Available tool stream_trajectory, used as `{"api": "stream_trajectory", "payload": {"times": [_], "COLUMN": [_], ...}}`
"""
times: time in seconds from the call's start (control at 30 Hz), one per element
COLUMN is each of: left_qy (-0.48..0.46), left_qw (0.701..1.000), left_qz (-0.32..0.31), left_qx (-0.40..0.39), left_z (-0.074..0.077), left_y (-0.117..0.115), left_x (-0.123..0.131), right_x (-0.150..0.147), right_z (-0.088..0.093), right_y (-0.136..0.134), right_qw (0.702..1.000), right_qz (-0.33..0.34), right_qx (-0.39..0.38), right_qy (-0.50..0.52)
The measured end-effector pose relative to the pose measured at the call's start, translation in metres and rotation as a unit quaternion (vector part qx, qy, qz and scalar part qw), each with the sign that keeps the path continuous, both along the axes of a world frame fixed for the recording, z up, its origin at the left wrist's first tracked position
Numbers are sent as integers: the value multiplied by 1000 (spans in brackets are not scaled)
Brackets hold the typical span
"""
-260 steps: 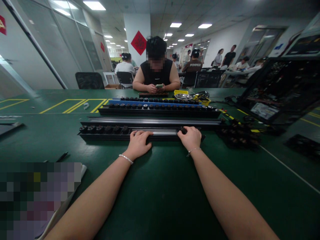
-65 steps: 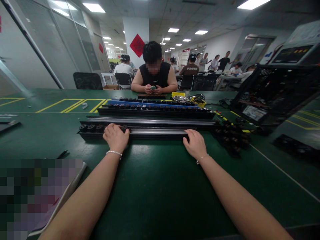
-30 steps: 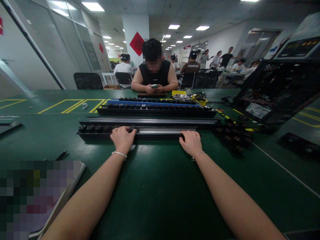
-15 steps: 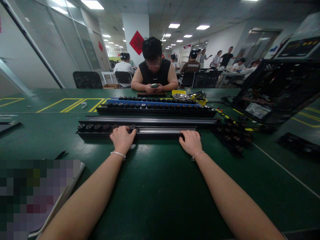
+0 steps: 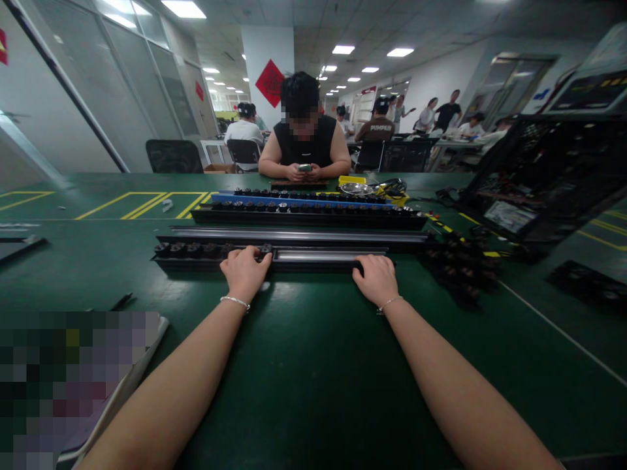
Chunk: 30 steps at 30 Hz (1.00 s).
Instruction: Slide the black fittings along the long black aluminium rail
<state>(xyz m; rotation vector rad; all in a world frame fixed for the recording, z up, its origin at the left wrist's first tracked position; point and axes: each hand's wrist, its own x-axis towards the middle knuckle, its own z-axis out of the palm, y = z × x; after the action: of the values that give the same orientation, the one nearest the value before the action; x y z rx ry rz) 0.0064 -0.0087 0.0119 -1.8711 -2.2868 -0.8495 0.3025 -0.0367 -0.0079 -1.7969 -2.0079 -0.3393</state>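
Nearest me on the table lies a long black rail (image 5: 313, 266) with a bare metallic strip along its right half. Several black round parts (image 5: 194, 250) sit in a row in its left part. My left hand (image 5: 245, 271) is closed over the rail at the right end of that row, fingers on the far side and thumb by the last part. What exactly lies under these fingers is hidden. At the rail's right end, my right hand (image 5: 376, 277) curls round it, fingertips over the top.
Behind lie a second black rail (image 5: 298, 235) and a rail filled with round parts (image 5: 313, 215). A pile of black parts (image 5: 460, 267) lies right, near an opened black case (image 5: 533, 176). A pixelated sheet (image 5: 98, 378) lies front left. Across the table sits a person (image 5: 306, 150) holding a phone.
My left hand has shifted very slightly to the right along the rail. My right hand stays at the rail's right end. The whole view has drifted a little.
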Motion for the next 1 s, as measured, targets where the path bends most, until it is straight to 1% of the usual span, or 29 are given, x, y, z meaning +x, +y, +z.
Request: {"api": "stream_trajectory", "payload": {"times": [0.43, 0.5, 0.7, 0.83, 1.0], "left_qy": [-2, -4, -6, 0, 2], "left_qw": [1000, 1000, 1000, 999, 999], "left_qz": [-13, -19, -27, -36, -53], "left_qx": [1, 2, -10, -7, 9], "left_z": [-1, 0, 2, 0, -2], "left_y": [0, -1, -2, -2, -1], "left_x": [2, 2, 4, 5, 4], "right_x": [0, 1, 11, 17, 16], "right_z": [-4, -6, -7, -8, -8], "right_y": [0, 0, 2, 3, 4], "right_qw": [999, 999, 994, 993, 993], "right_qz": [8, 0, -62, -61, -58], "right_qx": [22, 29, 43, 38, 35], "right_qy": [28, 39, 81, 98, 101]}}
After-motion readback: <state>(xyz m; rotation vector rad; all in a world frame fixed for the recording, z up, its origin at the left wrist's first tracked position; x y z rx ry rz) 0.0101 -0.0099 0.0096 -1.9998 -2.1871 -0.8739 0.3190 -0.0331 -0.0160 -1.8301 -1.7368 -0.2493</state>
